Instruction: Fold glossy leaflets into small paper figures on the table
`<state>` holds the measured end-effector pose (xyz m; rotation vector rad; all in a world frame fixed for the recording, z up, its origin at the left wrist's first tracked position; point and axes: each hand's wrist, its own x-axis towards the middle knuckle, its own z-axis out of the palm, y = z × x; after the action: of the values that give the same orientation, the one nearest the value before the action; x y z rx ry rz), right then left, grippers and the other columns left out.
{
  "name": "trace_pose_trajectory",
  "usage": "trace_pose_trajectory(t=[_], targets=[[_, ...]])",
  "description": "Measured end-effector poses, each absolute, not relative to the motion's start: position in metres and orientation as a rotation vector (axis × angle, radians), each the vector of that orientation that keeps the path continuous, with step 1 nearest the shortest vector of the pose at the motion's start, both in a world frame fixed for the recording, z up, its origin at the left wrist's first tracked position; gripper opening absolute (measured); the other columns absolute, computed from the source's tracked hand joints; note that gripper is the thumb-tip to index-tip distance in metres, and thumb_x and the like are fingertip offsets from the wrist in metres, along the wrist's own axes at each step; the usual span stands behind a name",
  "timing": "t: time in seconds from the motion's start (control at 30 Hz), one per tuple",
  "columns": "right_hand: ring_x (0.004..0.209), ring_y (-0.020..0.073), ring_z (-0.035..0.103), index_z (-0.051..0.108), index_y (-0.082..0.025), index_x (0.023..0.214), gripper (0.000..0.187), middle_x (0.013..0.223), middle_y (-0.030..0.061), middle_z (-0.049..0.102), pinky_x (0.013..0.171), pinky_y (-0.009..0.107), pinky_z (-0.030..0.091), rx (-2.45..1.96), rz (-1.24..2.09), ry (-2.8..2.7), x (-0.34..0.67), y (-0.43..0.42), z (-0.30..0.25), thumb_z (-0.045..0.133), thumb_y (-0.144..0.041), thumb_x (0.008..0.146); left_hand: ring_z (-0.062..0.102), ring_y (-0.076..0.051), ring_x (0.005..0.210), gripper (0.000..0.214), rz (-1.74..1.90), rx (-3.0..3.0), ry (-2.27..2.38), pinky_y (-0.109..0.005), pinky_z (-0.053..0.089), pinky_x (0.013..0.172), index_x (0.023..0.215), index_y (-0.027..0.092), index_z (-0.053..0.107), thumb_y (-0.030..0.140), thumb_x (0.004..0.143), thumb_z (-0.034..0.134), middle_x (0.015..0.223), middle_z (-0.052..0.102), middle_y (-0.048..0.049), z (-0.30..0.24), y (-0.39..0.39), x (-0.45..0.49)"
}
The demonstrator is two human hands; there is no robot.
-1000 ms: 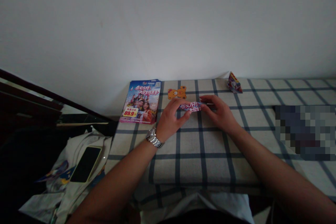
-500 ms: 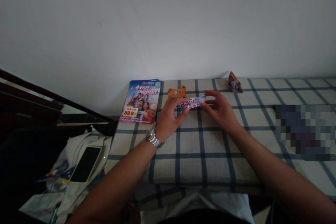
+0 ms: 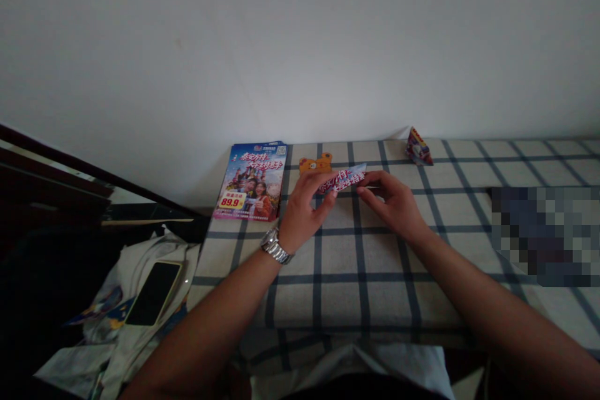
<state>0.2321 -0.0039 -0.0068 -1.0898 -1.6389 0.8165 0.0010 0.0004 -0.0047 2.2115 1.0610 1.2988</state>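
The left hand pinches the left end of a printed folded paper at the frame's centre; the right hand, thumb and fingers slightly parted, touches its right end. A bear picture lies just above; left of centre, a leaflet stack; right of centre, higher, a folded paper triangle.

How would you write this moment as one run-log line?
left hand: holding folded flyer | right hand: holding its right end | near left hand: flat orange bear, flyer stack | surface: checked cloth

Dim light, plain pale wall.
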Motion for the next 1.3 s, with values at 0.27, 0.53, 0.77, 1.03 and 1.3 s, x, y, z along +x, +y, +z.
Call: trace_pose_trajectory(t=[0.27,0.53,0.77,1.03,1.3], targets=[[0.109,0.0245,0.073,0.065,-0.026,0.109,0.031,0.116,0.0075,0.072,0.103,0.047,0.063,-1.004,0.986,-1.574,0.229,-0.005,-0.009,0.075,-0.051,0.093,0.064,-0.024,0.118,0.035,1.163,2.206,1.032,-0.046,0.057,0.104,0.138,0.029,0.062,0.028,0.102,0.064,0.127,0.066,-0.0084,-0.004,-0.003,0.004],[0.111,0.0219,0.070,0.066,-0.026,0.101,0.024,0.120,0.0065,0.068,0.099,0.041,0.064,-0.961,1.013,-1.535,0.227,-0.004,-0.009,0.077,-0.045,0.092,0.063,-0.023,0.118,0.034,1.087,2.204,0.991,-0.043,0.055,0.105,0.133,0.027,0.062,0.023,0.100,0.067,0.126,0.065,-0.0078,-0.008,-0.004,0.006],[0.109,0.0222,0.070,0.064,-0.026,0.100,0.028,0.115,0.0056,0.067,0.096,0.041,0.065,-0.990,0.991,-1.532,0.226,-0.004,-0.010,0.079,-0.047,0.090,0.065,-0.024,0.116,0.037,1.054,2.196,0.964,-0.045,0.056,0.103,0.132,0.026,0.059,0.021,0.097,0.071,0.126,0.065,-0.0077,-0.010,-0.005,0.008],[0.103,0.0225,0.072,0.063,-0.027,0.104,0.030,0.110,0.0046,0.070,0.098,0.043,0.064,-0.991,1.017,-1.514,0.225,-0.004,-0.014,0.079,-0.048,0.090,0.066,-0.024,0.111,0.037,1.058,2.206,0.954,-0.044,0.059,0.098,0.129,0.027,0.058,0.023,0.095,0.073,0.123,0.066,-0.0073,-0.014,-0.003,0.009],[0.101,0.0217,0.071,0.066,-0.027,0.103,0.027,0.105,0.0041,0.070,0.097,0.041,0.062,-0.984,1.009,-1.532,0.225,-0.006,-0.010,0.080,-0.045,0.090,0.070,-0.018,0.094,0.024,1.090,2.071,0.922,-0.035,0.061,0.086,0.123,0.024,0.059,0.034,0.102,0.066,0.118,0.067,-0.0076,-0.011,-0.006,0.010]])
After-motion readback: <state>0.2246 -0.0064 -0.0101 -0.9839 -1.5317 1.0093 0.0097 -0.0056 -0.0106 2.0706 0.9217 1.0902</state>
